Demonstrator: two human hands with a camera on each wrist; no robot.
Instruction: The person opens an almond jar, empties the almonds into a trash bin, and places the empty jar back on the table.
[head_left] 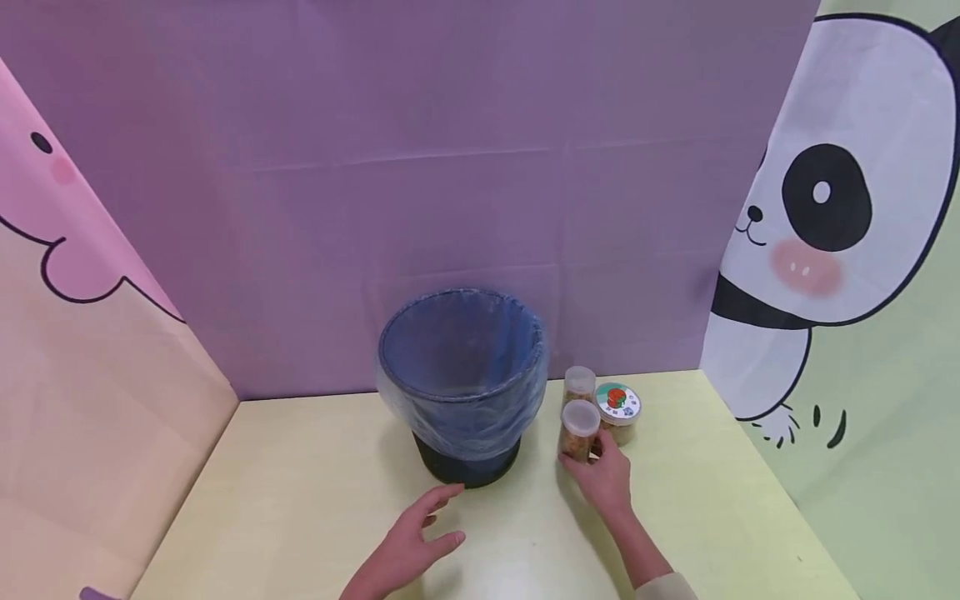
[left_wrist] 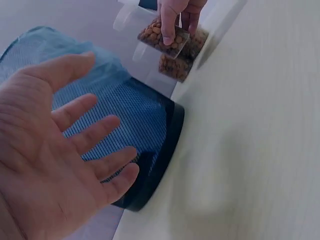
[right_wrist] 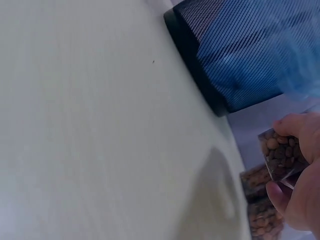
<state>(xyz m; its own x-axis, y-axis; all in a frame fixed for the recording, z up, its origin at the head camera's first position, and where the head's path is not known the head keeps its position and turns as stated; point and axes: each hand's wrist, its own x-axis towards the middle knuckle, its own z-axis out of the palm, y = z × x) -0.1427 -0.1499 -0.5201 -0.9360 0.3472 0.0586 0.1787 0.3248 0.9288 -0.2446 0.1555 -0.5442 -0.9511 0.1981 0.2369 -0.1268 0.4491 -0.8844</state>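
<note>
My right hand (head_left: 606, 482) grips a clear plastic jar (head_left: 577, 442) with a pale lid, thumb on one side and fingers on the other. Small brown, rounded pieces fill its lower part (right_wrist: 281, 152). Right behind it stand a similar clear jar (head_left: 578, 382) and a wider jar (head_left: 618, 427) with a picture on its lid; both hold brown pieces too. My left hand (head_left: 408, 537) is held in front of the waste bin (head_left: 467, 471), fingers spread and slightly bent. Nothing lies in its palm, as the left wrist view shows.
The dark blue mesh bin stands near the back of the pale table (head_left: 300, 500), with a thin clear bag (head_left: 450, 421) folded over its rim. A purple backdrop (head_left: 450, 167) rises behind. Side panels carry cartoon figures, a panda (head_left: 877, 275) on the right.
</note>
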